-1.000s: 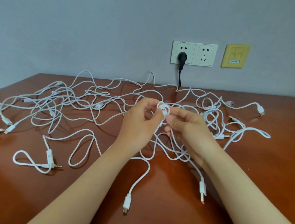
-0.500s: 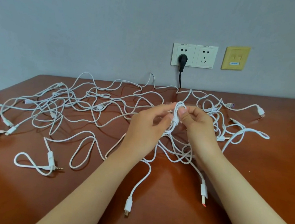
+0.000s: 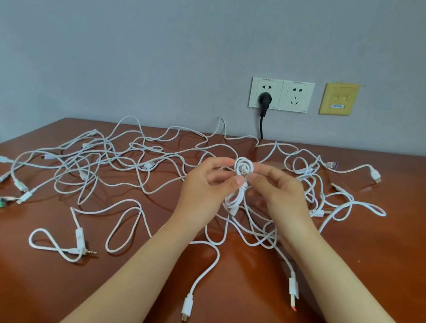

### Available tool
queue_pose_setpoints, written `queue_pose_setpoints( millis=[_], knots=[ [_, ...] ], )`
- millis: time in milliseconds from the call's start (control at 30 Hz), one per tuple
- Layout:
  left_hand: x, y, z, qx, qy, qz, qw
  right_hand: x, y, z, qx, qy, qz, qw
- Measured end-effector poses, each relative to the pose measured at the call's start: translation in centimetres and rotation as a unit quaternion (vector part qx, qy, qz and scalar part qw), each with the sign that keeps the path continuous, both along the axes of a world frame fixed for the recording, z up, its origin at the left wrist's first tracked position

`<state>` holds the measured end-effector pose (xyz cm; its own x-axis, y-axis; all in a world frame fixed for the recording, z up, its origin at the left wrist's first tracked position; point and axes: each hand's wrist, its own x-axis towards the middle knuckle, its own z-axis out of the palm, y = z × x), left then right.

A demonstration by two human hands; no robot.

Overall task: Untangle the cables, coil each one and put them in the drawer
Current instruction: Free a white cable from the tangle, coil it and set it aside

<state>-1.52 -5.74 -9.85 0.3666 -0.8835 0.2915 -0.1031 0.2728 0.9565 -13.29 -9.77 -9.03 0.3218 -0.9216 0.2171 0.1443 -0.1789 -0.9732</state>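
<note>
White cable coil (image 3: 243, 167), small tight rounds, smooth sheath, frame centre. Left hand (image 3: 205, 187) and right hand (image 3: 281, 194): each grip pinches it above the glossy red-brown wooden surface (image 3: 366, 271). Thin tangled cables (image 3: 148, 165) sprawl around.

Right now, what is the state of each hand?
Left hand: pinches the white cable coil.
Right hand: pinches the same coil, other side.

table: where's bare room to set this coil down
Bare wood on the table at the near right corner, this side of the looped cable end, and at the near left, this side of the jack cable. Crowded: the tangle across the middle and back.
</note>
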Motion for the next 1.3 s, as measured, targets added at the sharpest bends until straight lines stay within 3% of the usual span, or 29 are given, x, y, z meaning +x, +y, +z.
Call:
queue_pose_setpoints(
  millis=[167, 500, 767, 967, 1300],
  knots=[
    [0.3, 0.0, 0.0, -0.014, -0.066, -0.001, 0.998, -0.2, -0.2, -0.2, -0.024, -0.007, -0.030, 0.999],
    [0.5, 0.4, 0.2, 0.008, -0.078, -0.021, 0.997, 0.6, 0.9, 0.3, -0.035, -0.028, -0.047, 0.998],
    [0.9, 1.1, 0.7, -0.008, 0.056, 0.001, 0.998, 2.4, 1.8, 0.3, -0.084, 0.018, -0.013, 0.996],
    [1.5, 1.7, 1.3, -0.014, 0.213, 0.001, 0.977, 2.7, 2.3, 0.6, -0.117, 0.082, 0.011, 0.990],
    [5.7, 5.8, 3.1, 0.011, 0.186, 0.056, 0.981, 6.3, 4.2, 2.1, -0.097, 0.103, 0.028, 0.990]
  ],
)
